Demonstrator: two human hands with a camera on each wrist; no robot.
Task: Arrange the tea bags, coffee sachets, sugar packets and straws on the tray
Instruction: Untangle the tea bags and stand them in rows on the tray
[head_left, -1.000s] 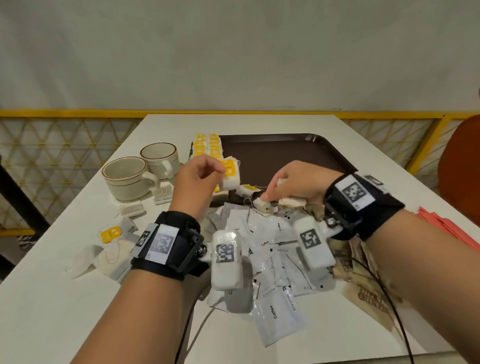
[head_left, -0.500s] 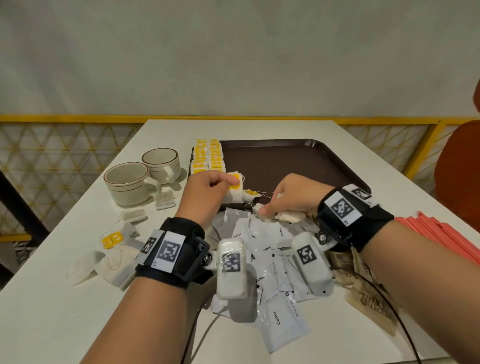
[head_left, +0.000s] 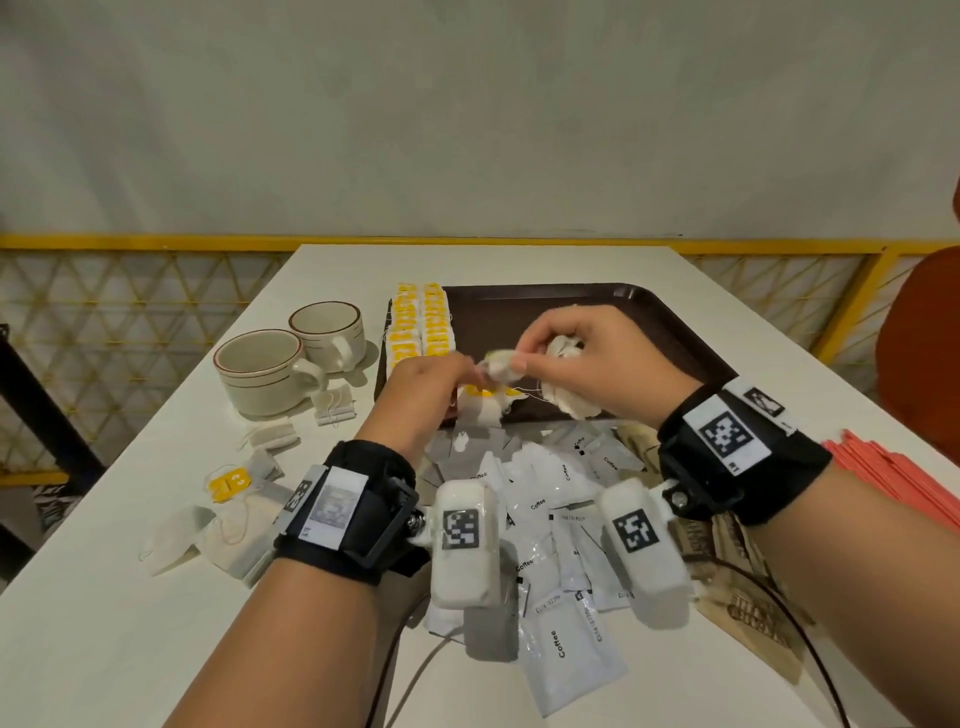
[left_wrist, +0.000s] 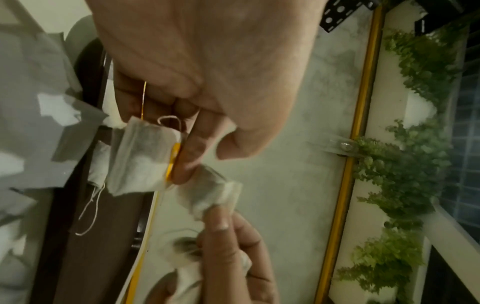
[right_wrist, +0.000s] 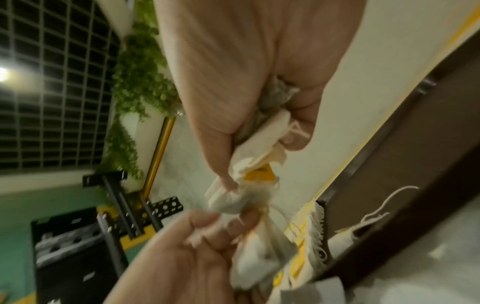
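Observation:
Both hands meet over the near left part of the dark brown tray (head_left: 670, 332). My left hand (head_left: 436, 382) pinches a tea bag with a yellow tag (left_wrist: 141, 158) between thumb and fingers. My right hand (head_left: 571, 358) clutches a bunch of tea bags (head_left: 563, 402), and its thumb and forefinger pinch one tea bag (left_wrist: 210, 195) beside the left fingertips. Two rows of yellow-tagged tea bags (head_left: 421, 327) lie along the tray's left side. White coffee sachets (head_left: 550, 525) are heaped on the table in front of the tray.
Two cream cups (head_left: 291, 364) stand left of the tray, with loose tea bags (head_left: 234, 499) scattered below them. Brown packets (head_left: 743, 587) lie under my right wrist. Red straws (head_left: 898, 478) lie at the right table edge. A yellow railing (head_left: 156, 241) runs behind the table.
Both hands rose from the sachet heap and moved forward over the tray's near edge. The right hand lifted its tea bags and came together with the left hand.

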